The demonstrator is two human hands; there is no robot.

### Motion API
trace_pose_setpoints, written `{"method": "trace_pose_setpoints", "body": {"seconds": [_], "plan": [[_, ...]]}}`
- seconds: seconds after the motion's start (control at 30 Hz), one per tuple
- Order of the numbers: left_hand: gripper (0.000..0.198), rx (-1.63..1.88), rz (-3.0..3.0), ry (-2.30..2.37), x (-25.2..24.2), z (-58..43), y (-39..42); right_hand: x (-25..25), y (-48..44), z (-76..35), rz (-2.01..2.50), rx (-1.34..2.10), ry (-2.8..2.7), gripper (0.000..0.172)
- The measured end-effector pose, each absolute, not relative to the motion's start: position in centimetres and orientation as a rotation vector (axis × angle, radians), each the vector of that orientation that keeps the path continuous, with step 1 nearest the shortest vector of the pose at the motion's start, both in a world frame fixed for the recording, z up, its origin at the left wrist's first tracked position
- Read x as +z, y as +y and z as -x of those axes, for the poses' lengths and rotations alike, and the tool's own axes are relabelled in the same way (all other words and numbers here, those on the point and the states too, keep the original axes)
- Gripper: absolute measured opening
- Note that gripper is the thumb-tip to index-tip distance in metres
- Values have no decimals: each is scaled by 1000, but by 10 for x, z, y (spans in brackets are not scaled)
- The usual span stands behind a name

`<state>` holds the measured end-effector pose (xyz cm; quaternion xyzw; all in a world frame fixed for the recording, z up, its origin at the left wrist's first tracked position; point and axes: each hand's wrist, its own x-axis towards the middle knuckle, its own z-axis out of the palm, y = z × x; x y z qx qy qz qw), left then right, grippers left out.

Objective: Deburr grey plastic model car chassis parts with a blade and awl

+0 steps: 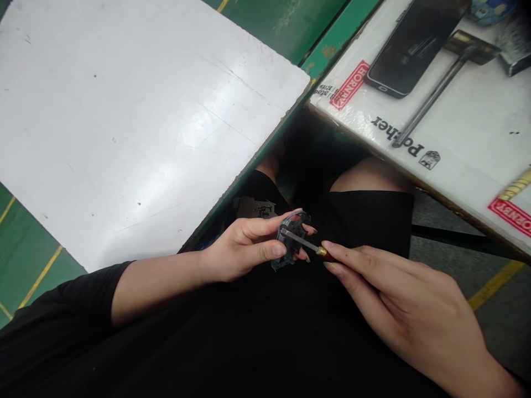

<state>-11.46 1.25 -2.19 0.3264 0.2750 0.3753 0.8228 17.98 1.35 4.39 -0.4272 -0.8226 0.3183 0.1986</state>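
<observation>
My left hand (pixel 244 246) grips a small dark plastic part (pixel 291 235) with a grey, open-framed body, held over my lap. My right hand (pixel 385 293) pinches a small screwdriver (pixel 301 241) between its fingers, near the red handle. The screwdriver's thin metal shaft lies across the face of the part, and its tip rests on or just above the part. My fingers and the red handle hide much of the part and the tool.
To the left lies a large white board (pixel 136 121) with a green edge. To the upper right is a white printed box (pixel 431 121) with red labels. My knees and black clothing are below. Green floor with yellow lines (pixel 33 260) and grey floor (pixel 498 326) show at the sides.
</observation>
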Motion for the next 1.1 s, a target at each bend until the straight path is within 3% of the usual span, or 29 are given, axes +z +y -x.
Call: {"method": "trace_pose_setpoints", "body": {"seconds": [1.1], "plan": [[58, 937, -823, 759, -22, 117, 10, 38, 10, -157, 1264, 913, -2156, 30]]}}
